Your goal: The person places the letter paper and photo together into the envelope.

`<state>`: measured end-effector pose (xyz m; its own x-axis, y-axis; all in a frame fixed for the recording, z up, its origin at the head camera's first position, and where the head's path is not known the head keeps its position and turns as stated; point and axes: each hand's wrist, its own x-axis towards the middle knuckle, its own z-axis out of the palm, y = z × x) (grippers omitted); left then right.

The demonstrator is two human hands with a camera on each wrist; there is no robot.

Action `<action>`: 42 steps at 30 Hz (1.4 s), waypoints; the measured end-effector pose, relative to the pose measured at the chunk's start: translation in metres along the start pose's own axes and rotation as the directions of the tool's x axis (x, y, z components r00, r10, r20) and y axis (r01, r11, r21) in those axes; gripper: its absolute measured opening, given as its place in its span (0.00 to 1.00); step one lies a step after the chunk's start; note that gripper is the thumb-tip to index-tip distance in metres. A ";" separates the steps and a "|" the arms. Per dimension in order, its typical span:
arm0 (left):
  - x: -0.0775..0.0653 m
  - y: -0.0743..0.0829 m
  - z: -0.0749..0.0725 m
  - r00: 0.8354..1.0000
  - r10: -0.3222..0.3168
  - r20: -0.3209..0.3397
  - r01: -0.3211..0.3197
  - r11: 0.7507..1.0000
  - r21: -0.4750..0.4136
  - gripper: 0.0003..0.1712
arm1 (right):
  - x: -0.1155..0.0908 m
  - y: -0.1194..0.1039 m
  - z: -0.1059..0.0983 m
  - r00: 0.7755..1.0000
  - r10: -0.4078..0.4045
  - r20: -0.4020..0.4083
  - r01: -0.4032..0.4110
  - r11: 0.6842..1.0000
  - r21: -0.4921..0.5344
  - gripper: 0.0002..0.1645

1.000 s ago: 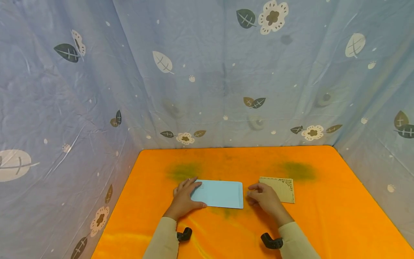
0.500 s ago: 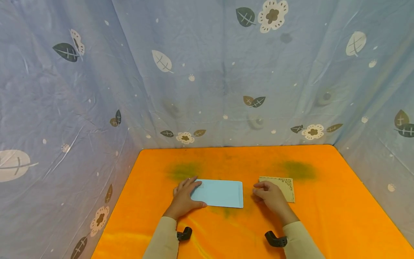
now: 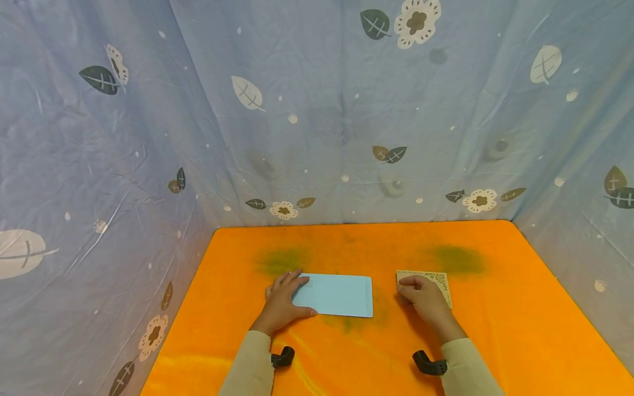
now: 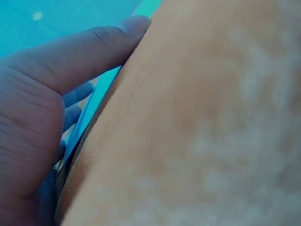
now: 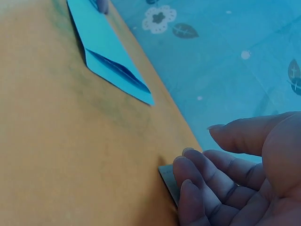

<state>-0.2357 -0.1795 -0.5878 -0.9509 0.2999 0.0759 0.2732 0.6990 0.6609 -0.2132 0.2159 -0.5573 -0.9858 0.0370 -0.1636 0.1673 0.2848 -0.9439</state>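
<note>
A light blue envelope point(image 3: 342, 295) lies flat on the orange cloth, with a small printed mark near its left end. My left hand point(image 3: 283, 301) rests on that end, thumb along the near edge and fingers stretched toward the far edge. In the right wrist view the envelope point(image 5: 106, 52) shows a slit mouth at its right end. My right hand point(image 3: 423, 297) is over a beige card point(image 3: 438, 279) with a dark ornamental border, partly covering it. Its fingers point(image 5: 197, 174) are loosely bent with the thumb apart, and nothing is held between them. The card's corner point(image 5: 167, 175) peeks out beneath the fingertips.
The orange cloth point(image 3: 346, 357) covers the tabletop and has some greenish stains. Blue curtains point(image 3: 317, 121) with leaf and flower prints enclose the back and both sides. A black wrist device point(image 3: 282, 357) sits on each sleeve.
My right hand has moved to the right, away from the envelope's end and onto the beige card. The left hand and the envelope have stayed in place.
</note>
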 end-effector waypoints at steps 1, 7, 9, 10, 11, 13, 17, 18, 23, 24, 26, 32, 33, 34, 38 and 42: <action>0.000 0.000 0.000 1.000 0.001 -0.001 -0.001 1.000 0.001 0.54 | -0.001 0.000 -0.001 1.000 0.003 0.000 -0.003 1.000 0.006 0.20; 0.000 -0.001 0.001 1.000 0.001 -0.005 -0.001 1.000 -0.001 0.54 | -0.004 -0.001 -0.007 1.000 0.006 0.012 -0.006 1.000 0.010 0.22; 0.000 -0.001 0.001 1.000 0.001 -0.006 -0.001 1.000 -0.001 0.54 | -0.003 0.000 -0.010 1.000 0.003 0.011 -0.003 1.000 -0.003 0.22; 0.000 -0.001 0.000 1.000 0.000 -0.006 0.000 1.000 0.000 0.54 | -0.003 0.001 -0.011 1.000 0.008 0.006 -0.008 1.000 -0.009 0.22; 0.000 -0.001 0.000 1.000 0.000 -0.006 0.000 1.000 0.001 0.54 | -0.003 0.002 -0.012 1.000 0.007 0.004 -0.007 1.000 -0.014 0.22; 0.001 -0.001 0.001 1.000 0.003 -0.007 -0.003 1.000 0.006 0.54 | -0.003 0.004 -0.016 1.000 0.007 -0.007 -0.007 1.000 -0.021 0.22; 0.001 -0.001 0.001 1.000 0.009 -0.007 -0.009 1.000 0.010 0.54 | -0.004 0.007 -0.023 0.999 0.024 -0.026 -0.025 0.999 -0.027 0.22; 0.001 -0.001 0.001 1.000 0.009 -0.006 -0.009 1.000 0.011 0.54 | -0.004 0.008 -0.025 0.999 0.030 -0.032 -0.031 0.999 -0.031 0.22; 0.000 0.000 0.001 1.000 0.003 -0.003 -0.003 1.000 0.010 0.54 | -0.006 0.011 -0.033 0.997 0.062 -0.043 -0.064 0.997 -0.034 0.24; 0.000 0.000 0.001 1.000 0.002 -0.003 -0.002 1.000 0.009 0.54 | -0.006 0.011 -0.035 0.997 0.067 -0.046 -0.069 0.997 -0.033 0.25; 0.000 0.000 0.000 1.000 0.002 -0.003 -0.001 1.000 0.009 0.54 | -0.006 0.012 -0.037 0.996 0.071 -0.050 -0.072 0.997 -0.035 0.26; 0.001 -0.001 0.001 1.000 0.003 -0.004 -0.003 1.000 0.013 0.54 | -0.008 0.012 -0.043 0.995 0.083 -0.054 -0.084 0.996 -0.020 0.27; 0.001 -0.001 0.001 1.000 0.003 -0.004 -0.003 1.000 0.013 0.54 | -0.008 0.012 -0.044 0.995 0.088 -0.054 -0.089 0.996 -0.013 0.27; 0.001 -0.002 0.002 1.000 0.005 -0.005 -0.005 1.000 0.012 0.54 | -0.008 0.012 -0.045 0.994 0.093 -0.056 -0.093 0.996 -0.008 0.27; 0.001 -0.003 0.003 1.000 0.010 -0.007 -0.010 1.000 0.011 0.54 | -0.009 0.015 -0.049 0.993 0.094 -0.067 -0.095 0.995 -0.013 0.28; 0.001 -0.003 0.003 1.000 0.010 -0.008 -0.010 1.000 0.014 0.54 | -0.009 0.018 -0.053 0.993 0.086 -0.083 -0.088 0.996 -0.015 0.29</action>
<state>-0.2373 -0.1793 -0.5920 -0.9494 0.3014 0.0883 0.2843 0.7054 0.6493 -0.2017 0.2713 -0.5574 -0.9652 0.1412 -0.2201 0.2532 0.2947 -0.9214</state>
